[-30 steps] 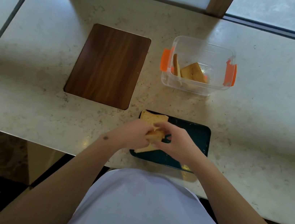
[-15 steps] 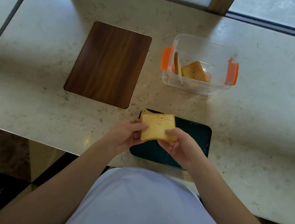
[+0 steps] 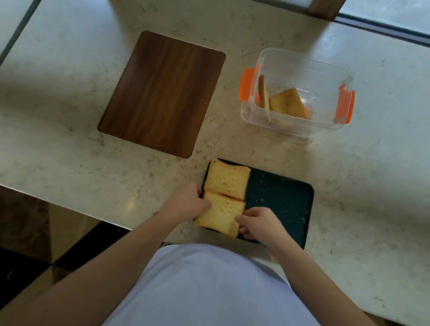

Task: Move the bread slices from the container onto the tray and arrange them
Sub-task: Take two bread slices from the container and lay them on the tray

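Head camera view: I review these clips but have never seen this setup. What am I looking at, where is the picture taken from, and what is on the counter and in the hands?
No machine here: a person works bare-handed, and the camera sits on their head, looking down. On the stone counter lies a dark tray with two bread slices on its left half. The left hand and right hand pinch the near slice by its sides, setting it against the far slice. Behind stands a clear container with orange clips, holding at least two more slices. A wooden board lies to its left.
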Tool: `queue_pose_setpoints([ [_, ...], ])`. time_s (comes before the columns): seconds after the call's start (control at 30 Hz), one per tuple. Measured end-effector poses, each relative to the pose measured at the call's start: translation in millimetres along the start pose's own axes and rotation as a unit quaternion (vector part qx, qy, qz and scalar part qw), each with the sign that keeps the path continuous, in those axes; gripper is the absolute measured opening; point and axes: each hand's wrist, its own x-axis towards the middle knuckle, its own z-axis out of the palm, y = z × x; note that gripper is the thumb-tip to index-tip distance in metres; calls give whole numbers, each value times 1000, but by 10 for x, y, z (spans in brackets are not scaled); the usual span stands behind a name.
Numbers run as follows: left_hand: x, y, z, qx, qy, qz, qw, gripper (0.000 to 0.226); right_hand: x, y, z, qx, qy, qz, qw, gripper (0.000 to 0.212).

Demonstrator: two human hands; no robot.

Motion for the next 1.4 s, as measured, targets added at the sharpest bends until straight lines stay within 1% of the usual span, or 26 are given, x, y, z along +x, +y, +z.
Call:
queue_pose_setpoints([
  [0.13,20,-25,4,61,1,4,998,21,13,-14,44,-5,-9,8,1000,31],
  [0.23,38,-51,20,69,-2,12,998,24,-13,-10,50,-7,-18,8,1000,29],
  [0.47,72,-5,54,42,-20,-30,998,22,-29,-35,52,21,10,1,1000,18],
  [0.53,73,9,50,35,-22,-32,999,17,-17,-52,49,19,18,-5,1000,15],
  [0.63,67,22,38,4,-30,-33,999,11,-11,-59,36,16,18,-13,1000,16],
  [0.87,39,37,1,-36,-25,-31,999,13,-8,-47,38,35,13,-15,999,14],
  [1.0,22,25,-32,-22,-14,-23,999,15,11,-43,39,21,3,-19,1000,10],
  [1.13,-18,34,-28,8,-10,-5,1000,18,36,-48,31,1,-7,-14,1000,16],
  [1.2,-18,52,0,30,8,6,999,20,43,-57,22,-16,2,-18,1000,16],
  [1.23,-23,70,15,41,22,16,999,19,45,-64,16,-18,10,-21,1000,19],
  [1.3,-27,98,38,47,34,29,998,7,46,-86,9,-7,22,-24,999,29],
  [1.33,-25,106,49,55,38,38,997,25,49,-101,6,1,25,-25,999,35],
  [1.37,-22,115,58,71,43,53,995,39,53,-114,3,9,28,-27,999,41],
  [1.4,-30,138,60,103,57,81,990,44,61,-126,2,16,30,-28,999,46],
])
